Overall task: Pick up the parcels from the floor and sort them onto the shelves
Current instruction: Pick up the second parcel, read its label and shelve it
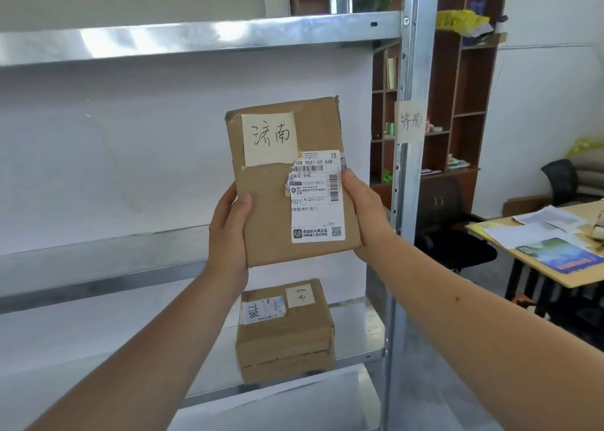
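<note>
I hold a flat brown cardboard parcel (271, 202) upright in front of the metal shelves. It carries a handwritten paper note at its top and a white shipping label on its right half. My left hand (228, 231) grips its lower left edge and my right hand (362, 208) grips its lower right edge. Behind the parcel lies the middle shelf (98, 264). A second, thicker brown parcel (286, 329) with its own note and label rests on the lower shelf (356, 332), below my hands.
The rack's steel upright (405, 156) stands just right of the parcel, with a handwritten paper tag (410, 120) taped on it. The top shelf (196, 38) runs overhead. At the right are a brown bookcase (457, 104), a black chair (451, 228) and a paper-covered desk (555, 234).
</note>
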Tool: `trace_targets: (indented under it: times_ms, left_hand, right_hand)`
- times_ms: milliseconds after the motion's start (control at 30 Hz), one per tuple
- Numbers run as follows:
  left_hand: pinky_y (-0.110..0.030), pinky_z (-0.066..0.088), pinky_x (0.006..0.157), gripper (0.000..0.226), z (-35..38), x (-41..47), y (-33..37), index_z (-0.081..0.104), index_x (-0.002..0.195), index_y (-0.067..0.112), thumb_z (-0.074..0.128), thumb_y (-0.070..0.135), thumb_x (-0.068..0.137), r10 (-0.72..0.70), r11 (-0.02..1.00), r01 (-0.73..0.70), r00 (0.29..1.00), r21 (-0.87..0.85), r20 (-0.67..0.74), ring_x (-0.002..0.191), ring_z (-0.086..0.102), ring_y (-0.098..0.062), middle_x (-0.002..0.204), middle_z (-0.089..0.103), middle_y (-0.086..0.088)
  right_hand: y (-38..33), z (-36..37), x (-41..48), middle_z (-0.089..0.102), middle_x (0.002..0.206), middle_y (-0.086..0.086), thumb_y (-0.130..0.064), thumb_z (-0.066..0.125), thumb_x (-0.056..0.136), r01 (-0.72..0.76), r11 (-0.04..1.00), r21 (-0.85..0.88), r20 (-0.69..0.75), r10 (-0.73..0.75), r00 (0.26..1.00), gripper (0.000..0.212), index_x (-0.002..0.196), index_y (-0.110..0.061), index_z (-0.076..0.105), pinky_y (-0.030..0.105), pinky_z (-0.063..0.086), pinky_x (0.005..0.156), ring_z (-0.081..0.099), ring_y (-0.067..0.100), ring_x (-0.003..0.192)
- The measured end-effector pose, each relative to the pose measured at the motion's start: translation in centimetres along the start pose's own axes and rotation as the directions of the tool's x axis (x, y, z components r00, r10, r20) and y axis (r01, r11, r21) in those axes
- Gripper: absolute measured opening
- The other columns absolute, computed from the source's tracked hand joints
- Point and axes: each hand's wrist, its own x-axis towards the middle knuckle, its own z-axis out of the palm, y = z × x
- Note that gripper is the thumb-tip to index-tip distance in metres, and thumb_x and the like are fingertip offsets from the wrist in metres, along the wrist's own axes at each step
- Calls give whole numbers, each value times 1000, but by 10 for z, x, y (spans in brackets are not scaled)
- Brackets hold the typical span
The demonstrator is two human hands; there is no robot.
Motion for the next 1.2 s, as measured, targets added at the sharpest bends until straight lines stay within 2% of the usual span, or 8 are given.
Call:
trace_targets:
  times_ms: [100,300,433,567,833,1033,1133,1200]
  left_hand:
    - [-59,61,101,86,16,-4,-2,60,151,22,73,61,75,19,1000,-19,1000,5,-6,128,72,-34,141,74,-8]
    - [-45,67,89,82,36,-7,-5,62,151,24,75,58,77,43,999,-43,999,16,-4,125,74,-32,141,74,-7]
    - [-49,64,97,77,44,-7,-17,63,151,21,75,53,82,37,999,-37,999,-30,-15,130,71,-35,141,74,-9]
    - [-55,61,103,80,51,-8,-25,63,151,21,75,55,80,27,999,-28,999,-45,-18,130,71,-35,142,74,-9]
    - [-45,66,90,85,43,-5,-23,64,148,22,77,58,72,-9,1000,10,997,20,-71,123,75,-29,138,76,-8]
    - [-27,64,64,90,32,-2,-18,66,139,19,80,63,62,-68,998,69,990,8,-127,93,81,-10,115,83,3]
    - [-34,62,59,86,28,0,-13,67,136,24,79,67,62,-141,990,142,983,5,-121,103,81,-19,117,84,4]
    - [-39,63,72,80,23,4,-11,67,141,24,77,65,72,-190,981,192,975,1,-115,117,77,-28,129,80,-2]
  right_hand:
    - [-7,-15,4,81,127,9,-46,64,100,-16,999,29,5,16,1000,38,131,-26,74,45,66,88,77,32,116]
    - [-8,-33,10,81,126,11,-46,63,102,-52,996,69,2,52,999,37,130,-25,75,48,66,89,75,37,119]
    - [-12,-42,12,80,128,12,-49,70,90,-35,999,40,1,35,999,47,131,-25,75,54,60,101,74,37,121]
    - [-16,-52,15,82,123,11,-50,72,87,-55,998,30,16,55,998,35,113,-30,83,49,66,92,77,35,116]
    - [-5,-49,18,80,128,11,-54,70,88,-87,996,4,0,87,996,55,135,-25,72,61,57,105,74,38,121]
    - [1,-39,16,81,124,10,-62,63,97,-192,981,-8,32,192,981,48,131,-29,73,52,65,63,79,39,109]
    - [1,-31,18,82,122,8,-67,57,98,-248,969,-14,68,248,966,47,126,-35,76,55,64,62,82,36,99]
    - [3,-25,20,83,121,5,-69,56,98,-286,958,10,70,284,956,44,116,-37,82,53,66,67,83,31,98]
